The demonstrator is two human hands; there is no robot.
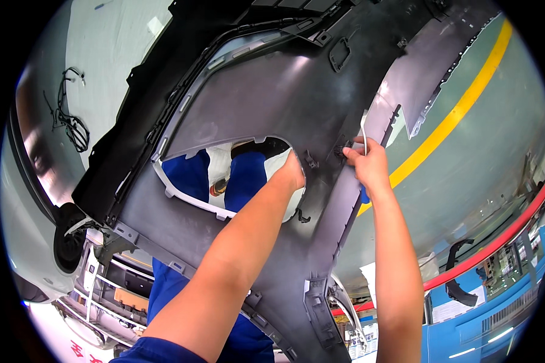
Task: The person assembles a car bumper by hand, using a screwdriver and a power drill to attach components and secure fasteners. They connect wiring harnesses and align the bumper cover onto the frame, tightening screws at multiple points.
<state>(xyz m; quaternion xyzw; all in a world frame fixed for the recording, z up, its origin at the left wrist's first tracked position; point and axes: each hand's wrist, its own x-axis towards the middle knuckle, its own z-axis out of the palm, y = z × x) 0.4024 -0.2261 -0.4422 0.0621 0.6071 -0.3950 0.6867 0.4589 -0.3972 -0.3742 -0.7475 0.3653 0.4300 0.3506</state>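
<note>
A large dark grey car bumper cover (242, 109) spans the middle of the view, its inner side with ribs and clips facing me. My left hand (293, 172) reaches through the big opening in it, at the opening's right edge; its fingers are hidden behind the panel. My right hand (369, 162) is closed around a tool with a thin bent metal rod (364, 128) and a blue handle (364, 195). Its thumb and fingertips touch a small round black bracket (341, 149) on the panel. Another small bracket (311, 159) sits between my hands.
A bundle of black wiring harness (72, 124) lies on the pale surface at left. My blue-clad legs (245, 178) show through the opening. A yellow floor line (460, 109) runs at right, beyond it a red rail (490, 254) and blue racking. A metal frame (112, 278) stands lower left.
</note>
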